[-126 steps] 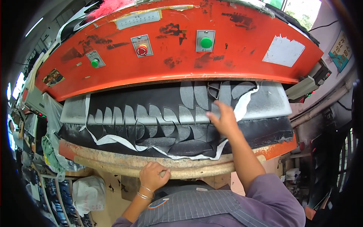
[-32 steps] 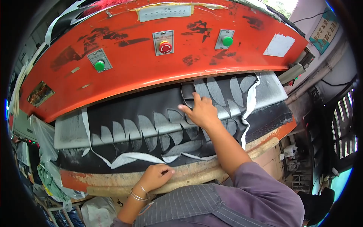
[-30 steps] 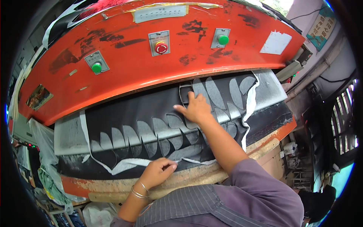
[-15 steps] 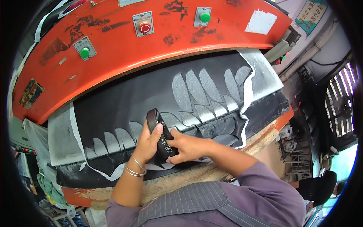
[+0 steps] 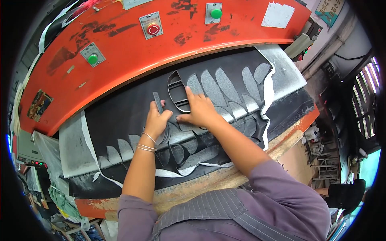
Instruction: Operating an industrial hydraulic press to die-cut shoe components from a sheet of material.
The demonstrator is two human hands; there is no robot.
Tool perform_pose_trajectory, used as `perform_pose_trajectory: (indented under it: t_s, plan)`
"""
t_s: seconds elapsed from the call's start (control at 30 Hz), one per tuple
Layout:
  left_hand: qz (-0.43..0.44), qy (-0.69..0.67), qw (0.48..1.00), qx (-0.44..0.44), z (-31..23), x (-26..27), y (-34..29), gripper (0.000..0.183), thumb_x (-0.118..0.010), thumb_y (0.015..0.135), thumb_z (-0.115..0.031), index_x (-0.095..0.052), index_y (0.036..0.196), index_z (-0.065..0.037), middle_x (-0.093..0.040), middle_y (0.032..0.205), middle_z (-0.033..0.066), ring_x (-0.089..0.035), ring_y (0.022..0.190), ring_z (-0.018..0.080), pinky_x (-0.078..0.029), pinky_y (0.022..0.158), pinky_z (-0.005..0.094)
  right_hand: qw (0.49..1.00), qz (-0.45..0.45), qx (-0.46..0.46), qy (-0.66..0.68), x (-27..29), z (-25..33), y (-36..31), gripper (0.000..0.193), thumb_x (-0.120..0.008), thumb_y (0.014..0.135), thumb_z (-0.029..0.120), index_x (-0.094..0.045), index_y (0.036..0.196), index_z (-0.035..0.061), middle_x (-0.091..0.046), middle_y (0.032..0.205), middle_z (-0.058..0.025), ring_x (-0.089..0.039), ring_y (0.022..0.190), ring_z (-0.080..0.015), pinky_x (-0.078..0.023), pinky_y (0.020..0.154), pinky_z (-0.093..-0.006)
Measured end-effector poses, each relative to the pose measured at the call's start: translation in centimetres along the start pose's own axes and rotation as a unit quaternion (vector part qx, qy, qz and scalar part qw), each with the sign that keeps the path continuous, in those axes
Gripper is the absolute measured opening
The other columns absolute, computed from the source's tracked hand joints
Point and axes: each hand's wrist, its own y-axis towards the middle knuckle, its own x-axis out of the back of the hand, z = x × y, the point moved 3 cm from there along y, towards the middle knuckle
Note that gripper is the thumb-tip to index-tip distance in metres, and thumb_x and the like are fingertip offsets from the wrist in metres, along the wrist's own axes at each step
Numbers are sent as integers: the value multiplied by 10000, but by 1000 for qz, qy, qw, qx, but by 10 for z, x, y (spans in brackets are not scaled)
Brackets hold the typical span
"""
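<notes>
A half-oval steel cutting die (image 5: 171, 93) with crossbars lies on the black sheet (image 5: 132, 94), left of the cut-out shapes. My right hand (image 5: 202, 110) grips its side and lower end between thumb and fingers. Close by on the left, my left hand (image 5: 157, 120) is closed around dark cut pieces (image 5: 157, 100); a grey strip of them sticks up between the fingers, and curved edges show under the palm. How many pieces it holds is hidden. Pale grey leaf-shaped gaps (image 5: 213, 90) run along the sheet.
Behind the sheet stands an orange press beam (image 5: 120, 66) with a red button (image 5: 153, 29) and green buttons (image 5: 216, 14). A worn wooden edge (image 5: 217, 176) runs along my side. A white torn backing edge (image 5: 268, 94) borders the sheet's right.
The die has gone from between my hands near the front edge to farther back on the sheet, now lying flat. My left hand has let go of it and now holds cut pieces.
</notes>
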Motion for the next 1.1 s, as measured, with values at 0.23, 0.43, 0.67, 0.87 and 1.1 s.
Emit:
perform_pose_trajectory:
  t_s: [0.23, 0.43, 0.67, 0.87, 1.1]
  plan:
    - [116, 159, 980, -24, -3, -22, 0, 876, -662, 701, -285, -290, 1415, 61, -561, 1249, 154, -521, 1179, 246, -10, 1158, 458, 980, -168, 99, 33, -18, -32, -21, 854, -761, 695, 327, -400, 1340, -101, -630, 1105, -165, -556, 1075, -339, -387, 980, -395]
    - [134, 185, 973, -42, -10, -22, 2, 871, -669, 684, -252, -297, 1412, 49, -523, 1315, 104, -533, 1142, 213, -32, 1156, 495, 980, -171, 93, 45, -21, -35, -16, 823, -747, 698, 288, -404, 1343, -91, -632, 1084, -189, -562, 1047, -358, -400, 967, -416]
    - [70, 181, 978, -76, -10, -14, -1, 665, -648, 765, -205, -386, 1340, 1, -562, 1241, 136, -558, 1078, 224, -214, 1123, 469, 975, -176, 113, 71, -5, -28, -16, 944, -800, 665, 381, -370, 1372, -72, -601, 1104, -229, -557, 1040, -402, -417, 955, -446]
    - [-276, -101, 942, -165, -59, 68, -32, 337, -650, 853, -56, -434, 1111, -39, -493, 957, 28, -474, 853, 86, -442, 730, 245, 853, -465, 136, 194, 117, -39, -7, 834, -727, 811, 413, -354, 1395, -52, -492, 1308, -236, -470, 1207, -351, -375, 1017, -426]
    - [-369, 353, 824, -244, -136, 131, -64, 367, -658, 820, -85, -449, 1114, -19, -530, 927, 92, -524, 867, 178, -452, 785, 313, 783, -612, 111, -2, 209, -45, 10, 768, -573, 906, 455, -264, 1459, 22, -105, 1536, -262, -152, 1404, -434, -155, 1105, -574]
